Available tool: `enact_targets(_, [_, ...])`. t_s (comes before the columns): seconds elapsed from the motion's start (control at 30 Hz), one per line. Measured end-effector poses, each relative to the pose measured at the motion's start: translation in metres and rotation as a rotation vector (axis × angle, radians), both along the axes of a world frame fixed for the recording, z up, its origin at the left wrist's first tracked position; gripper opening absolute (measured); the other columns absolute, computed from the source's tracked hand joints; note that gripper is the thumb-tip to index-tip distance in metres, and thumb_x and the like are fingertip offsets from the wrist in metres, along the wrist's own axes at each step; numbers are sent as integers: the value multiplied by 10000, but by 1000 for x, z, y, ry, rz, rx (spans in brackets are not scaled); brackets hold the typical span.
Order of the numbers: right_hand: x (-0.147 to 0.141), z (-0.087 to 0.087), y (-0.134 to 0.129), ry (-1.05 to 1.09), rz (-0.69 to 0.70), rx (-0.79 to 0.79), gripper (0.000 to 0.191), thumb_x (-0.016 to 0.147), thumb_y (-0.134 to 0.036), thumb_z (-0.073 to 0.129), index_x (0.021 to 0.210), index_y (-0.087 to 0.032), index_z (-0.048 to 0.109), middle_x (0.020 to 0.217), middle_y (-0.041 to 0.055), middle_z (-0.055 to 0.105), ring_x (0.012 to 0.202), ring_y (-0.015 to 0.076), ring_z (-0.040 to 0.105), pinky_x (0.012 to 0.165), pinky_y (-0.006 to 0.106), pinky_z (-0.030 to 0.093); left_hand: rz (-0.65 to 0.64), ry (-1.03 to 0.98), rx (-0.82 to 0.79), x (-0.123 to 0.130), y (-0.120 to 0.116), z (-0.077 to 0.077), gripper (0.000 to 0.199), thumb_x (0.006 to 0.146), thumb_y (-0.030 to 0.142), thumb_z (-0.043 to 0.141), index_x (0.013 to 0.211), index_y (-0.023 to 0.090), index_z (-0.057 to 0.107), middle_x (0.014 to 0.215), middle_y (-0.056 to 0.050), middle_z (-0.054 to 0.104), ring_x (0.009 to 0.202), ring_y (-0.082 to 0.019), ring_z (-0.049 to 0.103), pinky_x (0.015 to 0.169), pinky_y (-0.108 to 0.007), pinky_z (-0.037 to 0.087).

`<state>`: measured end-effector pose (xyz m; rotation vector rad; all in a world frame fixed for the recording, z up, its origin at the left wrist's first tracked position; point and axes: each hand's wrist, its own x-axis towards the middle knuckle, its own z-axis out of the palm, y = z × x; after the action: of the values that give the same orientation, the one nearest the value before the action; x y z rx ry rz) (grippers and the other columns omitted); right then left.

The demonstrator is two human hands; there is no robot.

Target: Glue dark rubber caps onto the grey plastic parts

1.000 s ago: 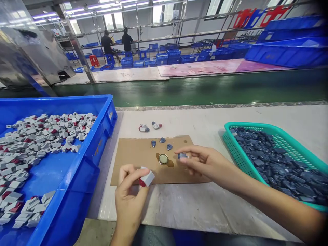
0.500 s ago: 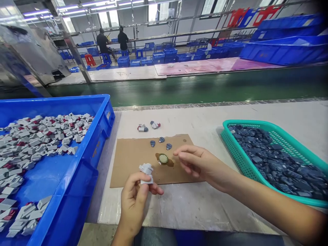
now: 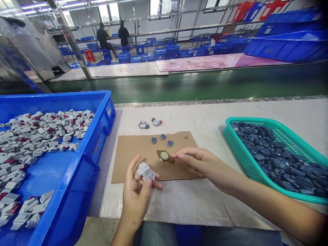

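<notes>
My left hand (image 3: 138, 191) holds a few white-grey pieces (image 3: 145, 171) with a bit of dark red, resting on its fingers under the thumb. My right hand (image 3: 197, 162) has its thumb and index finger together at the right side of a round, pale-filled cap (image 3: 164, 156) with a toothed rim. What the right fingers hold, if anything, is too small to tell. The cap lies in a brown wet patch on a cardboard sheet (image 3: 128, 157). Three small dark blue pieces (image 3: 170, 143) sit behind it on the cardboard.
At the left stands a blue bin (image 3: 102, 119) of white and red pieces. A green basket (image 3: 230, 147) of dark blue pieces is on the right. Two small clusters (image 3: 156, 122) lie behind the cardboard. Beyond runs a green conveyor (image 3: 194, 85); two people (image 3: 103, 38) are far off.
My right fingertips have come down to the cap's edge. In my left hand the white pieces have turned, and the index finger has lifted off them. The camera view has shifted slightly.
</notes>
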<state>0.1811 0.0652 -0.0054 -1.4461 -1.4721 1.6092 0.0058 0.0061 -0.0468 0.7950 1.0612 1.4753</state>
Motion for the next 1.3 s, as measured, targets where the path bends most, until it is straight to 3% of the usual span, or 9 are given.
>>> enact_targets(0.13, [3,4,-4,2,-70,-61,328,808,-414,493,1043,-197,567,531,-53,326,471,65,274,430,193,201,24,30,-72,-2,4,-1,361,707,331,646,1008,187,509,816,-32,697,569,-112,629,638,-253,495])
enact_targets(0.27, [5,8,-7,-7,-70,-79,436,819,-356,477,1231,-217,449,577,-31,415,504,83,362,453,202,283,8,28,-109,-7,9,-6,254,663,317,687,827,167,564,908,-74,696,655,-151,653,637,-264,507])
enact_targets(0.4, [5,4,-4,-75,-38,67,464,822,-444,464,1212,-193,474,600,-9,473,485,94,418,428,215,314,78,68,-58,-12,11,-10,263,603,290,732,808,167,620,898,-56,674,745,-155,631,602,-212,499])
enact_targets(0.53, [4,-5,2,-180,-13,246,377,823,-463,450,1048,-178,549,589,5,527,492,115,487,455,240,390,71,30,-95,-14,10,-12,260,592,316,735,777,168,628,710,-15,653,635,-133,602,542,-205,494])
enact_targets(0.6, [3,-8,4,-174,57,240,343,814,-440,490,1038,-182,522,566,0,542,545,137,540,512,251,436,64,8,-107,-13,10,-11,251,597,315,731,776,170,629,689,-7,648,605,-117,581,537,-200,490])
enact_targets(0.73, [0,-9,6,-148,193,194,347,846,-386,456,1132,-190,467,778,53,610,739,177,606,606,279,478,68,-8,-114,-9,9,-6,240,599,309,729,773,176,631,678,5,637,596,-102,561,536,-187,485])
enact_targets(0.93, [-3,-14,16,-452,286,760,268,863,-317,435,1002,-164,605,824,79,593,709,178,555,624,317,437,40,26,-117,-9,8,-6,221,631,305,706,791,179,621,697,5,635,607,-101,565,567,-187,472])
enact_targets(1.1, [-5,-17,23,-525,265,824,328,876,-257,396,1176,-171,497,1047,70,607,815,181,577,642,296,453,-72,76,-89,-14,10,-15,243,626,315,713,807,177,626,717,-9,633,646,-113,572,587,-194,473])
enact_targets(1.3, [-7,-9,29,-568,247,661,202,814,-324,510,918,-204,635,653,-11,639,556,134,561,512,247,405,-38,53,-112,-11,8,-10,212,646,303,696,815,199,624,737,7,639,679,-100,576,613,-176,463])
